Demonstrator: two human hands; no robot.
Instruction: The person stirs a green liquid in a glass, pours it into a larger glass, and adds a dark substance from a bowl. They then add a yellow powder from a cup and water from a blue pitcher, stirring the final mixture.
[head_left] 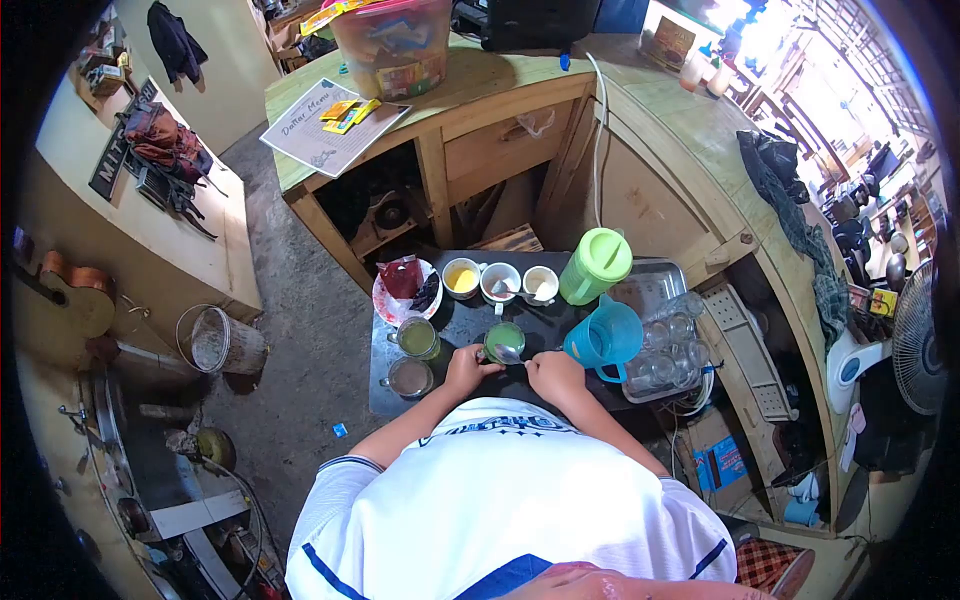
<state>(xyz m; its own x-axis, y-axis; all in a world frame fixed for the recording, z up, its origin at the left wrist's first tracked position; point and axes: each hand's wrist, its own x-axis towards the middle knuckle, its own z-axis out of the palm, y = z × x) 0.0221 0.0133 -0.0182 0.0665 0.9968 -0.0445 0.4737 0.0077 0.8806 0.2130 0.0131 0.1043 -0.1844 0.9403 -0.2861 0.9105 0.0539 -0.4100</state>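
A glass of green drink (504, 338) stands at the front of the dark table. My left hand (468, 368) is closed at the left side of this glass, with its fingers at the handle. Held in my right hand (555, 376) is a metal spoon (508, 354), whose bowl is over the glass. To the left stand a glass of greenish drink (417, 338) and a glass of brownish drink (410, 377). Behind are a cup with yellow contents (461, 278), a white cup with a spoon (500, 284) and another cup (540, 285).
A blue pitcher (606, 336) and a green lidded pitcher (600, 262) stand right of the glass. Several upturned glasses (665, 350) fill a metal tray (655, 276). A bowl with packets (382, 302) is at the back left. The wooden counter (520, 82) curves around the table.
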